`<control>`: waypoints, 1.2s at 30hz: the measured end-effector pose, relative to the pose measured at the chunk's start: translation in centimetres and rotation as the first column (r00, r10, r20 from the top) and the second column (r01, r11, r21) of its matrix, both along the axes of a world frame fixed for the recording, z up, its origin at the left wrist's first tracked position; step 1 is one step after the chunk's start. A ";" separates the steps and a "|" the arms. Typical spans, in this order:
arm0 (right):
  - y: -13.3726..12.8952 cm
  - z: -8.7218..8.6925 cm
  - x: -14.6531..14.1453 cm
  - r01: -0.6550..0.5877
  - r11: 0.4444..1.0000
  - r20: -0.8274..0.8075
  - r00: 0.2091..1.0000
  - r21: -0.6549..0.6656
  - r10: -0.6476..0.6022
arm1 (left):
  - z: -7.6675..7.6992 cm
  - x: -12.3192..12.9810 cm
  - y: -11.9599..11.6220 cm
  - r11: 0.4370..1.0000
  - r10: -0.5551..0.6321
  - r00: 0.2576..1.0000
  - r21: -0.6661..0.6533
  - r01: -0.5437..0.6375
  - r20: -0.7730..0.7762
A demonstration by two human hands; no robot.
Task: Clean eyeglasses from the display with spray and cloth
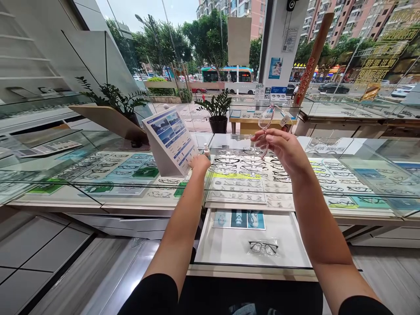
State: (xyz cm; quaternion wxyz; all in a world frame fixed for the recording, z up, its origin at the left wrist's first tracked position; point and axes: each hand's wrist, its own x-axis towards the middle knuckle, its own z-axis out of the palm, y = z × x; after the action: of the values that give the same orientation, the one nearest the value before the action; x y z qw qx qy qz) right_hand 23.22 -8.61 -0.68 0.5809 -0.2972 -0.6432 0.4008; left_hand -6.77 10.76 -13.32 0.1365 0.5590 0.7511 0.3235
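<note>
My right hand [278, 144] is raised above the glass counter, its fingers closed on a pair of thin pink-framed glasses [265, 120] with a small tag at one side. The glasses are held up on end. My left hand [199, 162] rests low at the right edge of a standing white display card [172, 140] with blue pictures. A small white bottle [206, 150] stands just behind that hand; whether the fingers hold anything is hidden. Below, an open white drawer [226, 249] holds black-framed glasses [263, 248] in a clear bag and a picture sheet [239, 218].
Rows of glasses [226, 166] lie under the glass top. Potted plants [218, 109] stand behind the counter and at the left, beside a tilted wooden board [108, 122]. The pulled-out drawer juts towards my body. Another display case [354, 109] stands at the right.
</note>
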 end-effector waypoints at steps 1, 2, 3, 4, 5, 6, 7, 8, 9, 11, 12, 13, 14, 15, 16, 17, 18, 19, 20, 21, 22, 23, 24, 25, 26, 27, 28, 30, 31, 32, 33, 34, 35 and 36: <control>0.0 0.0 0.0 -0.003 1.000 -0.005 1.000 0.002 0.003 | 0.5 -0.2 -0.2 1.000 0.000 1.000 0.014 0.000 0.016; -0.1 0.0 0.0 -0.005 1.000 -0.009 1.000 0.003 0.005 | 1.1 -0.4 -0.4 1.000 0.002 1.000 0.030 -0.003 0.031; -0.1 0.0 0.0 -0.006 1.000 -0.011 1.000 0.003 0.006 | 1.7 -0.6 -0.7 0.998 -0.003 0.999 0.058 0.001 0.046; -0.1 0.1 0.1 -0.005 1.000 -0.011 1.000 0.003 0.005 | 2.4 -0.9 -0.9 0.994 -0.026 0.998 0.107 0.019 0.061; -0.1 0.1 0.1 -0.002 1.000 -0.010 1.000 0.003 0.002 | 3.2 -1.1 -1.3 0.986 -0.053 0.996 0.164 0.041 0.073; -0.1 0.1 0.1 0.001 1.000 -0.009 1.000 0.004 -0.001 | 4.0 -1.3 -1.7 0.974 -0.081 0.993 0.219 0.061 0.081; -0.1 0.1 0.1 0.004 1.000 -0.008 1.000 0.004 -0.004 | 4.9 -1.4 -2.1 0.962 -0.097 0.992 0.262 0.072 0.084; -0.1 0.2 0.1 0.007 1.000 -0.007 1.000 0.002 -0.007 | 5.9 -1.5 -2.7 0.958 -0.090 0.993 0.278 0.065 0.079; -0.1 0.2 0.1 0.011 1.000 -0.006 1.000 0.000 -0.011 | 6.9 -1.5 -3.4 0.961 -0.060 0.996 0.275 0.040 0.065; -0.1 0.3 0.0 0.020 1.000 -0.005 1.000 -0.008 -0.020 | 8.9 -1.3 -5.1 0.955 0.036 0.999 0.293 -0.035 0.000; -0.1 0.4 0.0 0.023 1.000 -0.002 1.000 -0.012 -0.023 | 9.9 -1.1 -6.1 0.939 0.043 0.999 0.342 -0.036 -0.012; -0.1 0.4 0.0 0.026 1.000 -0.002 1.000 -0.014 -0.026 | 10.7 -0.8 -7.1 0.915 0.029 1.000 0.404 -0.026 -0.003; -0.2 0.4 -0.1 0.025 1.000 -0.002 1.000 -0.014 -0.025 | 11.5 -0.5 -8.1 0.884 -0.002 1.000 0.468 -0.009 0.022; -0.2 0.5 -0.1 0.022 1.000 -0.005 1.000 -0.013 -0.022 | 12.2 -0.2 -9.0 0.851 -0.044 0.998 0.525 0.010 0.053; -0.2 0.5 -0.1 0.018 1.000 -0.007 1.000 -0.011 -0.018 | 12.7 0.2 -9.8 0.817 -0.087 0.993 0.576 0.024 0.083; -0.2 0.5 -0.1 0.017 1.000 -0.009 1.000 -0.009 -0.017 | 13.0 0.5 -10.4 0.780 -0.134 0.984 0.625 0.034 0.114; -0.3 0.5 -0.1 0.017 1.000 -0.008 1.000 -0.007 -0.017 | 13.3 0.9 -10.9 0.740 -0.182 0.971 0.671 0.034 0.152; -0.3 0.5 -0.1 0.018 1.000 -0.005 1.000 -0.006 -0.018 | 13.5 1.1 -11.2 0.701 -0.235 0.954 0.713 0.035 0.185; -0.3 0.4 -0.1 0.020 1.000 -0.001 1.000 -0.004 -0.020 | 13.5 1.4 -11.4 0.663 -0.295 0.931 0.748 0.039 0.213; -0.3 0.4 -0.1 0.022 1.000 0.003 1.000 -0.001 -0.022 | 13.6 1.6 -11.4 0.627 -0.361 0.902 0.777 0.048 0.236; -0.3 0.4 -0.1 0.021 1.000 0.008 1.000 0.001 -0.021 | 13.6 1.8 -11.4 0.597 -0.429 0.868 0.800 0.065 0.250; -0.3 0.3 -0.1 0.020 1.000 0.011 1.000 0.004 -0.020 | 13.6 2.0 -11.4 0.571 -0.499 0.827 0.817 0.087 0.261; -0.3 0.3 -0.1 0.018 1.000 0.012 1.000 0.005 -0.018 | 13.6 2.3 -11.4 0.551 -0.565 0.779 0.827 0.111 0.272; -0.3 0.3 -0.2 0.015 1.000 0.011 1.000 0.005 -0.015 | 13.6 2.5 -11.4 0.539 -0.625 0.727 0.830 0.141 0.283; -0.3 0.3 -0.2 0.009 1.000 0.008 1.000 0.005 -0.010 | 13.6 2.8 -11.5 0.535 -0.676 0.675 0.827 0.174 0.295; -0.3 0.2 -0.3 0.002 1.000 0.004 1.000 0.007 -0.002 | 13.6 3.2 -11.6 0.538 -0.715 0.627 0.817 0.210 0.309; -0.3 0.2 -0.4 -0.007 1.000 0.000 1.000 0.012 0.007 | 13.6 3.6 -11.9 0.544 -0.744 0.586 0.801 0.251 0.322; -0.4 0.3 -0.5 -0.021 0.999 0.003 1.000 0.028 0.021 | 13.7 4.5 -12.5 0.556 -0.778 0.530 0.763 0.330 0.338; -0.5 0.3 -0.5 -0.024 0.999 0.009 1.000 0.035 0.023 | 13.8 4.9 -12.8 0.559 -0.789 0.510 0.745 0.364 0.343; -0.6 0.3 -0.6 -0.023 0.999 0.015 1.000 0.040 0.022 | 13.8 5.3 -13.2 0.559 -0.800 0.488 0.727 0.398 0.348; -0.6 0.3 -0.6 -0.021 0.999 0.021 1.000 0.043 0.020 | 13.9 5.7 -13.6 0.557 -0.812 0.460 0.709 0.432 0.358; -0.7 0.4 -0.6 -0.020 0.999 0.024 1.000 0.045 0.019 | 13.9 6.0 -14.0 0.555 -0.823 0.427 0.690 0.465 0.374; -0.8 0.4 -0.7 -0.019 0.999 0.023 1.000 0.048 0.018 | 14.0 6.3 -14.3 0.554 -0.830 0.392 0.670 0.494 0.397; -0.8 0.4 -0.7 -0.016 0.998 0.019 1.000 0.053 0.015 | 14.0 6.6 -14.6 0.553 -0.833 0.357 0.649 0.522 0.423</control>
State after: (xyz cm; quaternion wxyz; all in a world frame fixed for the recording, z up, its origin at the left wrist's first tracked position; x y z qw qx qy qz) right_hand 22.50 -9.43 -0.30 0.5794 -0.2803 -0.6613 0.3852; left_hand -0.17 -3.79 0.65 0.4125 0.6715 0.2432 0.5655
